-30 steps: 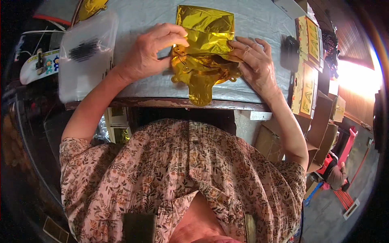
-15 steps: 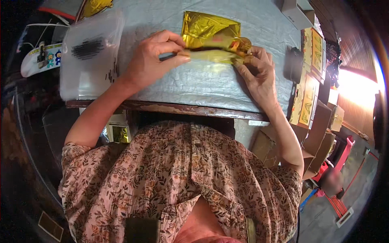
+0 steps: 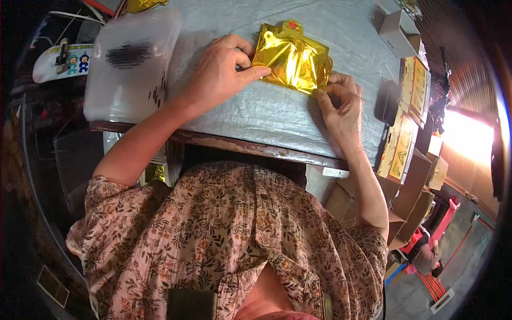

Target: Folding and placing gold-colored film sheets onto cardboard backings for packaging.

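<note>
Since the frame of half a second ago, the lower portion of the gold foil balloon [image 3: 292, 61], then lifted and blurred between the hands, has been turned over toward the far side. It now lies folded flat as a compact, crinkled packet. The packet sits farther to the right in the view than the foil did.

Position: the balloon lies on the counter [image 3: 250, 120], between the two hands and set at a slight tilt. A rounded tab [image 3: 291, 26] with a red mark projects beyond its far edge.

Left hand [image 3: 229, 66]: the fingers grasp the left side of the balloon. The thumb rests on the near left corner; the index finger is curled against the left edge.

Right hand [image 3: 343, 101]: thumb and index finger pinch the balloon at its near right corner. The remaining fingers are bent beside them.

Surroundings: a stack of clear plastic bags [image 3: 125, 88] with black markings lies on the counter to the left of the left hand. A second gold foil piece [image 3: 144, 4] shows at the upper left, cut off by the view. An open white box [image 3: 398, 36] stands toward the far right; yellow packages [image 3: 401, 152] are ranged along the right side, near open cardboard boxes [image 3: 413, 194].
</note>
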